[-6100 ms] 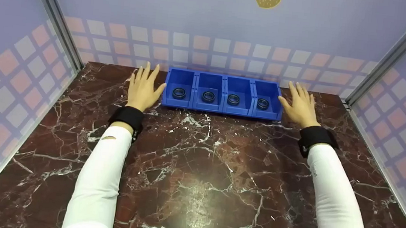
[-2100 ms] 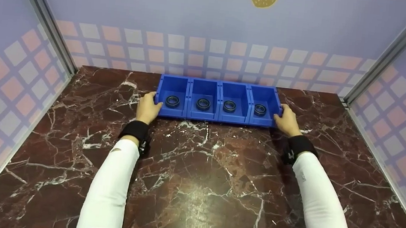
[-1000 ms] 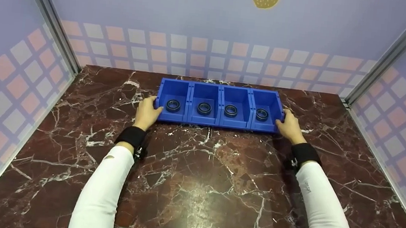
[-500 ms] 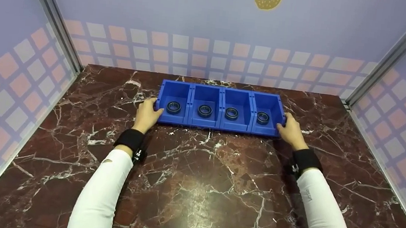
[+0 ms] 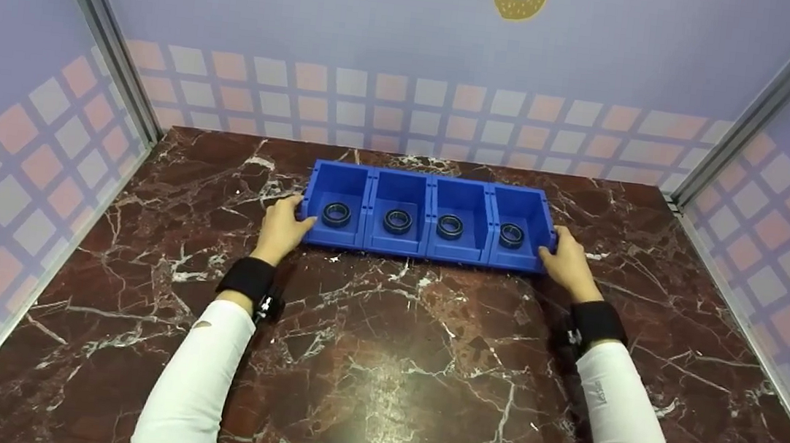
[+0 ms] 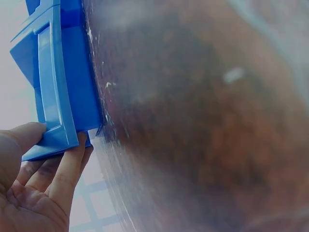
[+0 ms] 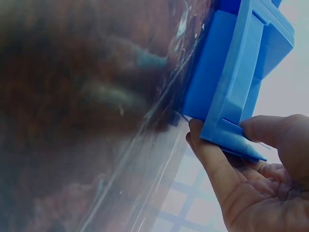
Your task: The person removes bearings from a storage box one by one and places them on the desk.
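Blue bin row [image 5: 430,225], head view: lay on or just above the marble tabletop [image 5: 355,320]; seemed light, stiff — its black rings [image 5: 396,230] looked free to slide.
Left hand [image 6: 46,186], left wrist view: pinched one end's front corner.
Right hand [image 7: 263,191], right wrist view: pinched the opposite end — sensible paired holds, perhaps slippery.
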